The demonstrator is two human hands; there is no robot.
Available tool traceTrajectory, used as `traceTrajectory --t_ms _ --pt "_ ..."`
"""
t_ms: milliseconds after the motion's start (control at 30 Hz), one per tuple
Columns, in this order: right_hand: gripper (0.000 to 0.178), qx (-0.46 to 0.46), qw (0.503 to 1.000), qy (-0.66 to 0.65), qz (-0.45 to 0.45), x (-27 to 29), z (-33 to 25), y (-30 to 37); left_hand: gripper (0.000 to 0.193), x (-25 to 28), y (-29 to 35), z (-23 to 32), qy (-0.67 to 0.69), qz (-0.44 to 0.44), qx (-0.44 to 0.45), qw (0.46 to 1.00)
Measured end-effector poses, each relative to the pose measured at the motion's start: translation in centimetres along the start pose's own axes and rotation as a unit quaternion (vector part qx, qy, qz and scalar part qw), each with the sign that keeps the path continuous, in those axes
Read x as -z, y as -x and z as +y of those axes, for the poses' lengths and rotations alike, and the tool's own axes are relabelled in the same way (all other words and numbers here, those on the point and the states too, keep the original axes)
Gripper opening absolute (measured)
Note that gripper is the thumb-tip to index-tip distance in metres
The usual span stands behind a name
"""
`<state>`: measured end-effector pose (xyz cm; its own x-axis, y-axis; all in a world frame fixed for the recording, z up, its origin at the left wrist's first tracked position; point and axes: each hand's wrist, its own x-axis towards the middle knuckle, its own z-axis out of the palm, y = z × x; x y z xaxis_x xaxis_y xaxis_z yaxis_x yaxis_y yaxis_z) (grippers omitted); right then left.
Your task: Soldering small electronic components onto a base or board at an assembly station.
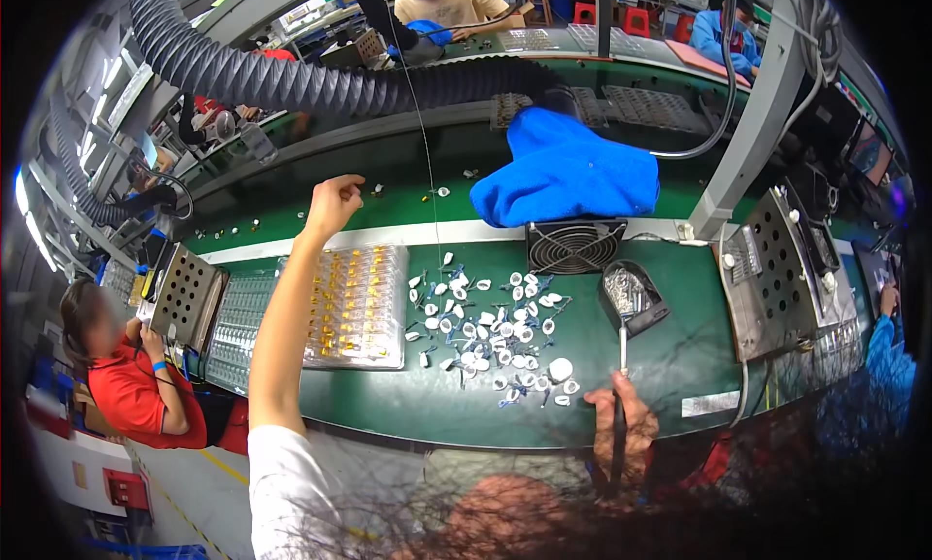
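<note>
My left hand (337, 206) is stretched out over the green conveyor belt (291, 199), its fingers loosely bent and apart with nothing visible in them. A small part (378, 188) lies on the belt just beyond the fingertips. In my right hand (626, 426), near the front edge of the bench, is a screwdriver (622, 351) with a pale shaft and a dark handle. Its tip reaches to a black container (652, 319) of small metal screws (626, 290). Many small white round parts with blue wires (500, 332) lie scattered between my hands.
Clear plastic trays (388, 342) with yellow-gold parts sit under my left forearm. A black fan (577, 247) stands behind the container, below a blue cloth (573, 172) on a duct. A perforated metal box (777, 279) is at right. A co-worker in red (146, 395) works at left.
</note>
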<state>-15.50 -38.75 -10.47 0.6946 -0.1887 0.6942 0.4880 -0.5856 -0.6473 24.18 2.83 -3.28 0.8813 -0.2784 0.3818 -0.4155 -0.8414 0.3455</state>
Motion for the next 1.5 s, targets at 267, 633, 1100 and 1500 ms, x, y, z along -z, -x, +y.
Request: traceTrajectory --t_ms 267,633,1100,1500 --pt "0.043 0.009 1.0 -0.015 -0.008 0.2 -1.8 -0.8 0.019 4.2 10.1 13.5 0.475 -0.029 0.041 0.879" --pt "0.036 0.012 1.0 -0.011 0.003 -0.2 -1.7 -1.2 0.01 -0.5 16.5 26.9 0.448 -0.297 -0.04 0.842" --pt "0.039 0.053 0.985 0.11 -0.123 -0.8 -2.1 -1.9 0.013 -4.7 18.0 29.6 0.358 -0.156 -0.138 0.91" --pt "0.029 0.018 0.992 0.074 -0.102 -0.6 -2.4 -2.1 0.016 8.8 20.7 16.7 0.05 -0.009 -0.054 0.997"
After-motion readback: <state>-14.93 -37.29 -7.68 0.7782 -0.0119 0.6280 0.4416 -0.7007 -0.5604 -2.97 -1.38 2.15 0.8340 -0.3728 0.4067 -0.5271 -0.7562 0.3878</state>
